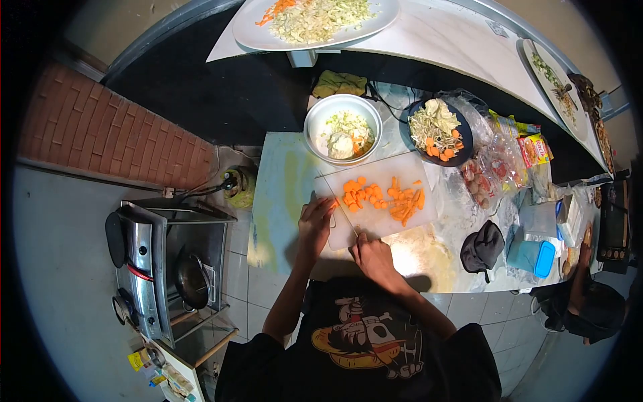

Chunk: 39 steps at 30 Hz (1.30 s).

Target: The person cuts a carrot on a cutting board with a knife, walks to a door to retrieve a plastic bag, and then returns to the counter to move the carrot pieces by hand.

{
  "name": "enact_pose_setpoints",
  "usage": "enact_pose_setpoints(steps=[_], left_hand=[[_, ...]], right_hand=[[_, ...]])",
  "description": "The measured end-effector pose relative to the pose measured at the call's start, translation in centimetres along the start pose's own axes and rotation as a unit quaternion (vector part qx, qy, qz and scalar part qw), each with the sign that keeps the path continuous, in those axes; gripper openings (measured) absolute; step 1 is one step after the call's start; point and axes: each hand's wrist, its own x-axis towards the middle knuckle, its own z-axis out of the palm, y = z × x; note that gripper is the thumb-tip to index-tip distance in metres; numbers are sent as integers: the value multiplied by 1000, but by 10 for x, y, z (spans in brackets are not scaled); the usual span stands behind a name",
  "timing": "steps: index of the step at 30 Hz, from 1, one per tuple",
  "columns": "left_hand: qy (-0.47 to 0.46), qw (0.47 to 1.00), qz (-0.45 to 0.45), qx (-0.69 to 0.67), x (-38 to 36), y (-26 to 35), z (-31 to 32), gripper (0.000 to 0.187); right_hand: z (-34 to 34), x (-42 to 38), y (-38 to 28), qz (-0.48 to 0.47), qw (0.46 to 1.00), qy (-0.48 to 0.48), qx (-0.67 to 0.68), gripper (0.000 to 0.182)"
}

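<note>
A white cutting board (416, 175) lies on the table in front of me, with cut orange carrot pieces (405, 203) spread over its middle and right. On the board's left side, my left hand (317, 224) has its fingers closed on a piece of carrot (333, 204). My right hand (373, 255), at the board's near edge, is wrapped round the handle of a knife. The knife's thin blade (339, 205) slants up and to the left across the board, just right of my left fingers. Behind the board stands a metal bowl (310, 136) of shredded vegetables.
Right of the bowl are a dark plate (461, 156) of sprouts and carrot slices, plastic bags (499, 161), a black cap (482, 248) and a blue-lidded container (544, 259). A platter (249, 33) rests on the raised shelf. A stove (143, 251) stands left; another person (596, 308) is far right.
</note>
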Motion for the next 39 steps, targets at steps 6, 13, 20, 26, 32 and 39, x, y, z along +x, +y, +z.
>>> enact_pose_setpoints(steps=[6, 13, 20, 26, 32, 39], left_hand=[[0, 1000, 2, 4, 2, 2, 0, 26], [24, 998, -54, -23, -1, 10, -1, 30], [40, 996, -56, -59, 0, 11, -2, 35], [50, 994, -47, -85, -4, 7, 3, 38], [53, 993, -57, -90, -5, 9, 3, 35], [22, 995, -50, -80, 4, 10, -9, 25]], right_hand=[[6, 1, 3, -12, 999, -9, -28, 33], [14, 3, 4, -14, 998, 13, -60, 31], [17, 11, 1, -6, 998, 5, -69, 30], [16, 23, 3, -9, 999, 24, -25, 27], [8, 32, -5, -10, 999, -21, -32, 22], [15, 28, -7, 44, 995, -9, -93, 19]])
